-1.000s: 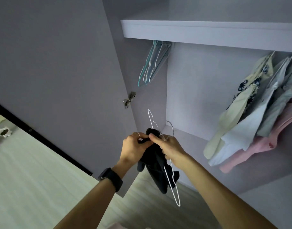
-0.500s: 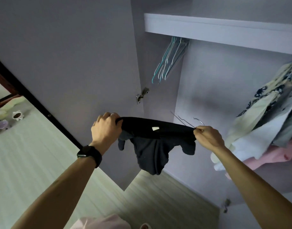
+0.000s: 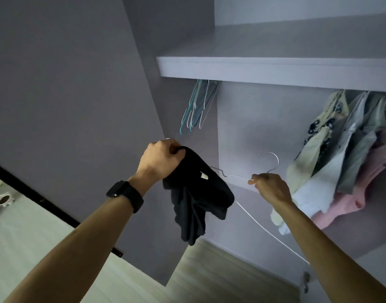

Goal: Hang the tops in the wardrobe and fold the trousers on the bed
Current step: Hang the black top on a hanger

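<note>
Top: black, all bunched up, dangling in mid-air in front of the open wardrobe, roughly level with the bottom of the hanging space. There's a little white label showing near the collar. It's not on the rail.
Left hand: fingers curled tight round the upper edge of the top and holding the whole thing up. The rest of the fabric just droops below the fist.
Right hand: off to the right of the top and apart from it, pinching a white wire hanger right under the hook.
Hanger: hook pointing up above the right hand, not on anything. One arm reaches left toward the top's collar, and honestly I can't tell if the tip is inside the neck hole or just next to it. The long bottom wire slants down to the lower right beside the forearm.
Spare hangers: a bunch of teal and white ones, empty, hanging under the left end of the shelf.
Hung clothes: under the right end of the shelf, packed together. I can see cream with a dark print, white, grey and pink.
Wardrobe door: swung open, filling the left side.
Watch: dark band on the left wrist.
Ring: thin one on a left finger.
Floor: pale wood planks below the wardrobe.
</note>
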Tool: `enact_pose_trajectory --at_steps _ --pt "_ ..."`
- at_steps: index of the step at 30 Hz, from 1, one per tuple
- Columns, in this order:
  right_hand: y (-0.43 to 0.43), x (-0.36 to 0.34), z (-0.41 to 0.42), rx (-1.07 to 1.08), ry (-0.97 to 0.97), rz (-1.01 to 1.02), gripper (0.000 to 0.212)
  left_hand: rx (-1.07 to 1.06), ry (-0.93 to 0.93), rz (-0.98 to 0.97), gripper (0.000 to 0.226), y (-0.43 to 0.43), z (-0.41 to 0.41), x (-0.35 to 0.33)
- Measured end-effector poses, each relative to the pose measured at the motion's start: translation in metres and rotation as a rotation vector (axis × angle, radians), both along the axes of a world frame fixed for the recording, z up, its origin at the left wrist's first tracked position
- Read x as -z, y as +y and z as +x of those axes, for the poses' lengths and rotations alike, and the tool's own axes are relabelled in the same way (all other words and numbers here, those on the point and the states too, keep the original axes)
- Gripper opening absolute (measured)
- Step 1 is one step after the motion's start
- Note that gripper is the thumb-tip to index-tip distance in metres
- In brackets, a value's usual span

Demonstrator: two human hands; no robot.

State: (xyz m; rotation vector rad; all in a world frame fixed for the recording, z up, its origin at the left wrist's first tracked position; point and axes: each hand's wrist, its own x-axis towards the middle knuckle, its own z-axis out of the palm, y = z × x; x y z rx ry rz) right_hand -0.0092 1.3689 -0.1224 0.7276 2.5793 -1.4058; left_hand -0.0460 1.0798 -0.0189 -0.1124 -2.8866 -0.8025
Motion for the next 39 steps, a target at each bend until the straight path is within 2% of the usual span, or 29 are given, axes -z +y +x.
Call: enact_pose_trajectory --at_steps 3,6,8,10,12,14,18,21,27,30,34,36,39 --pt "0.003 -0.023 0.006 0.180 0.272 -0.068 0.040 0.053 0.027 0.001 0.019 0.018 -0.011 -0.014" --pt "-0.002 -0.062 0.007 0.414 0.451 -0.495 0.051 0.105 0.041 -0.006 0.017 0.028 -0.015 -0.026" --pt "-0.008 -0.089 0.005 0.493 0.524 -0.825 0.044 0.135 0.046 -0.022 0.016 0.031 -0.017 -0.033" --pt "-0.015 -0.112 0.001 0.492 0.621 -1.045 0.031 0.159 0.052 -0.030 0.015 0.031 -0.016 -0.040" --pt "-0.024 -0.130 -0.005 0.463 0.696 -1.159 0.026 0.186 0.065 -0.039 0.016 0.030 -0.016 -0.047" --pt "-0.033 -0.143 -0.014 0.436 0.729 -1.187 0.026 0.203 0.084 -0.052 0.016 0.028 -0.016 -0.057" --pt "-0.048 -0.155 -0.034 0.356 0.733 -1.069 0.019 0.195 0.118 -0.029 0.014 0.026 -0.015 -0.076" --pt "-0.061 -0.140 -0.041 0.299 0.670 -0.969 0.012 0.138 0.131 0.068 0.012 0.020 -0.012 -0.089" --pt "-0.068 -0.078 -0.037 0.158 0.541 -0.851 0.017 0.003 0.115 0.324 0.004 -0.001 -0.016 -0.101" --pt "-0.072 -0.049 -0.031 0.074 0.476 -0.686 0.036 -0.033 0.124 0.348 0.006 -0.014 -0.015 -0.105" --pt "-0.063 -0.043 -0.030 -0.037 0.478 -0.465 0.045 -0.083 0.149 0.244 0.016 -0.026 -0.008 -0.101" --pt "-0.055 -0.051 -0.034 -0.112 0.507 -0.304 0.053 -0.141 0.177 0.026 0.019 -0.031 -0.003 -0.095" --pt "-0.049 -0.077 -0.043 -0.248 0.576 -0.022 0.050 -0.189 0.277 -0.332 0.024 -0.033 0.008 -0.085"
